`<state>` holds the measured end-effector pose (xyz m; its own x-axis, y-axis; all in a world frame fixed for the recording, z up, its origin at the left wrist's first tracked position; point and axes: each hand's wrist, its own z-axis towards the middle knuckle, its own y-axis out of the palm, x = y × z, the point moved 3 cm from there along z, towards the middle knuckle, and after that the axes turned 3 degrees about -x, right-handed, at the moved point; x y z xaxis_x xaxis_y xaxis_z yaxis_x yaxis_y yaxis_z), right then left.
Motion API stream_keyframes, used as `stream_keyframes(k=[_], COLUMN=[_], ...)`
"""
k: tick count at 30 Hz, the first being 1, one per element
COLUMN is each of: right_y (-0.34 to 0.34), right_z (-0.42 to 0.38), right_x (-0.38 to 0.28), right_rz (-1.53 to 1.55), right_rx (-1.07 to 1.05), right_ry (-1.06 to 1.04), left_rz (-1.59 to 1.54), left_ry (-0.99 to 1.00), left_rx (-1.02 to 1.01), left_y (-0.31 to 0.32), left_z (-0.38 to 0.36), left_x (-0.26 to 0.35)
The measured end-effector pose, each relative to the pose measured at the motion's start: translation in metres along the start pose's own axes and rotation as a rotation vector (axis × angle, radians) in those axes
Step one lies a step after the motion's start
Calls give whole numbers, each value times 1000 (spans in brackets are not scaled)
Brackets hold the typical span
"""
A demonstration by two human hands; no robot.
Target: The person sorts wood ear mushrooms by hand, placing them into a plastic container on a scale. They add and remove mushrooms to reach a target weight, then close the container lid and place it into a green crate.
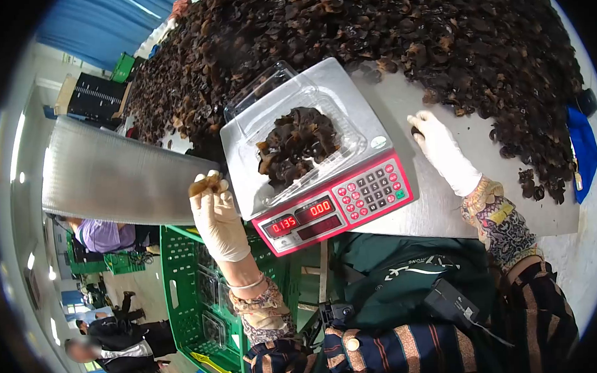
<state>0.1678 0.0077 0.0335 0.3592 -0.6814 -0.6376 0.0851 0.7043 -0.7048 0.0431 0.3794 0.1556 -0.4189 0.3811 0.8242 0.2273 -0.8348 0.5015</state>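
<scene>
A digital scale with a red keypad front stands on the metal table and reads 0.135. On its pan lies an open clear plastic box part-filled with dark dried fungus. My left hand, in a white glove, is raised at the scale's left edge and pinches a brownish piece of fungus. My gloved right hand rests on the table right of the scale, fingers closed on a small dark piece at the edge of the big heap.
A large heap of dried black fungus covers the far table. A tall stack of clear boxes lies to the left. A green crate with filled boxes stands below. Other people work at far left. A blue cloth lies at right.
</scene>
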Motion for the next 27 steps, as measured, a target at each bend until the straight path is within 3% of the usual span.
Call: stream_keyframes(k=[2, 6, 10, 11, 13, 14, 17, 18, 19, 20, 21, 23, 25, 27], right_y=[15, 13, 6, 11, 18, 16, 1, 3, -1, -7, -13, -22, -14, 10], right_z=[-8, -3, -5, -5, -2, 3, 13, 12, 10, 14, 20, 29, 38, 50], right_x=[14, 37, 34, 50, 80, 79, 63, 63, 45, 5, -34, -104, -169, -190], right_rz=[-53, -117, -95, 13, 130, 136, -267, -112, 21, 154, 286, 366, 473, 298], right_rx=[-107, -94, 82, 107, 104, 78, -107, -60, -37, -13, 13, 6, 12, -235], right_ry=[169, 73, 50, 103, 229, 301, 116, 21, 14, 7, -1, -116, -401, -536], left_rz=[22, -58, -380, -613, -851, -833, -981, -942, -914, -882, -763, -524, -153, 2], left_ry=[22, -47, -75, -208, -344, -282, -435, -442, -449, -450, -466, -513, -606, -685], left_rx=[76, 103, -54, 2, -125, -57, -122, -84, -179, -275, -231, -154, -171, -360], left_y=[-15, -38, -29, -27, -10, 6, 25, 30, 32, 35, 37, 41, 60, 70], left_z=[-9, -30, -45, -50, -54, -55, -60, -62, -63, -65, -69, -77, -84, -90], left_x=[7, 8, -4, -10, -18, -19, -30, -32, -35, -38, -39, -43, -49, -57])
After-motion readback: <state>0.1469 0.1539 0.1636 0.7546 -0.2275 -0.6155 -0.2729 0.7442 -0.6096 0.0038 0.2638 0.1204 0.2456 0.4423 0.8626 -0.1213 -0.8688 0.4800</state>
